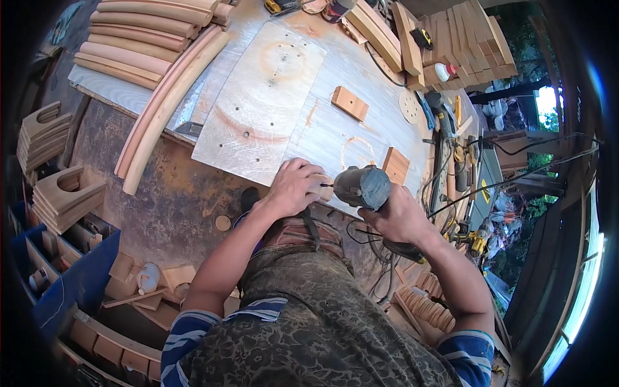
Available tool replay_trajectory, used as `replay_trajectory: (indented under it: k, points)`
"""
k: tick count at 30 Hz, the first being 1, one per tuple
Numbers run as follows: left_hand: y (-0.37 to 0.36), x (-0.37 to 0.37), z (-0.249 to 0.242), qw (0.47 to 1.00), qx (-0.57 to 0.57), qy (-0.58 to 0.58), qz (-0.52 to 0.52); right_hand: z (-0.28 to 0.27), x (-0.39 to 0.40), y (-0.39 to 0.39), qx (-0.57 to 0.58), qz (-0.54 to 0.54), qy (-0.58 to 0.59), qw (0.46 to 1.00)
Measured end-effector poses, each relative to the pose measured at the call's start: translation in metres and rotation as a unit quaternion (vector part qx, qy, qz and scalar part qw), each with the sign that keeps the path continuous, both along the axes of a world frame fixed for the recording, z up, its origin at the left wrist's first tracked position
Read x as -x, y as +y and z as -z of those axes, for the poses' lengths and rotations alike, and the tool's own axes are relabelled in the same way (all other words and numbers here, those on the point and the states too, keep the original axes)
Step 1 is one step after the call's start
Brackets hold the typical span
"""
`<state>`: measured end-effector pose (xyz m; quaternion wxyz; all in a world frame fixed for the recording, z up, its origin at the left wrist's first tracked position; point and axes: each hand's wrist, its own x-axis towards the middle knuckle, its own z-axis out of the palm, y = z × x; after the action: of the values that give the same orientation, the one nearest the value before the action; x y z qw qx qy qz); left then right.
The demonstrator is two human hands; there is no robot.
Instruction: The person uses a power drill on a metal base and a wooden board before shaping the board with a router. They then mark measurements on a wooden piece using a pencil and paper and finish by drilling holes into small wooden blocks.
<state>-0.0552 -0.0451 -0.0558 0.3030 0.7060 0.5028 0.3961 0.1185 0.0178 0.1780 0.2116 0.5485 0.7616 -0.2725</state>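
A drill (362, 187) is in my right hand (403, 219), whose fingers wrap round its grip. The drill's bit points left at a small wooden piece (322, 187) at the table's near edge. My left hand (295, 188) holds that piece, its fingers pressed on it. Whether the bit has entered the wood cannot be made out. Beyond the hands, one small wooden block with a hole (350, 103) lies on the light tabletop (322, 138). Another block (396, 165) rests just beyond my right hand.
Curved wooden rails (174, 103) lie at the table's left. Stacked boards (467, 45) stand at the back right. Tools and cables (451, 142) line the right side. A blue divided bin (71, 280) and notched wooden pieces (64, 197) are at the lower left.
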Motion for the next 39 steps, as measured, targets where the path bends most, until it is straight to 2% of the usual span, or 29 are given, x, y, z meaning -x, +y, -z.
replay_trajectory:
  k: [4,6,7,9,10,12,16,18,25,29,30,32,35,39]
  points:
    - [0.003,0.003,0.000,1.000,0.012,0.003,0.012,0.000,-0.002,0.004,-0.007,-0.012,0.010,1.000]
    - [0.002,0.002,0.000,1.000,0.000,0.008,0.011,-0.012,0.008,0.004,0.038,0.055,-0.008,0.998]
    - [0.003,0.002,0.000,1.000,0.000,0.009,0.012,-0.010,0.006,0.004,0.038,0.055,-0.007,0.998]
    - [0.002,0.000,-0.001,1.000,0.008,0.016,0.004,-0.006,-0.003,0.001,0.000,-0.014,0.012,1.000]
    - [0.003,0.001,-0.001,1.000,0.005,0.018,0.003,-0.010,0.002,0.001,-0.003,-0.015,0.015,1.000]
    - [0.002,0.000,0.001,1.000,0.013,0.015,0.010,-0.020,0.015,-0.003,-0.036,-0.046,-0.034,0.998]
    - [0.002,0.002,-0.002,1.000,0.011,0.011,0.007,-0.006,-0.004,0.006,-0.001,-0.038,-0.011,0.999]
    - [0.000,0.000,-0.003,0.999,0.018,0.026,0.010,-0.002,-0.017,0.002,0.006,-0.035,0.076,0.996]
    - [0.001,-0.001,-0.002,0.998,0.026,0.044,0.021,-0.004,-0.017,-0.006,-0.020,-0.020,0.026,0.999]
    - [0.005,-0.002,0.000,0.999,0.016,0.043,0.008,-0.010,-0.011,-0.006,-0.066,-0.079,0.013,0.995]
    - [0.001,-0.003,0.001,0.999,0.018,0.043,0.007,-0.006,-0.015,-0.003,-0.064,-0.081,0.015,0.995]
    - [0.000,-0.006,-0.002,0.998,0.023,0.051,0.004,0.004,-0.021,0.008,0.014,-0.024,-0.008,1.000]
    - [0.003,-0.007,-0.009,0.997,0.032,0.065,0.006,-0.004,-0.019,0.007,0.005,-0.080,0.016,0.997]
    - [0.000,-0.010,-0.009,0.996,0.044,0.079,0.003,-0.004,-0.030,0.012,0.014,-0.048,0.059,0.997]
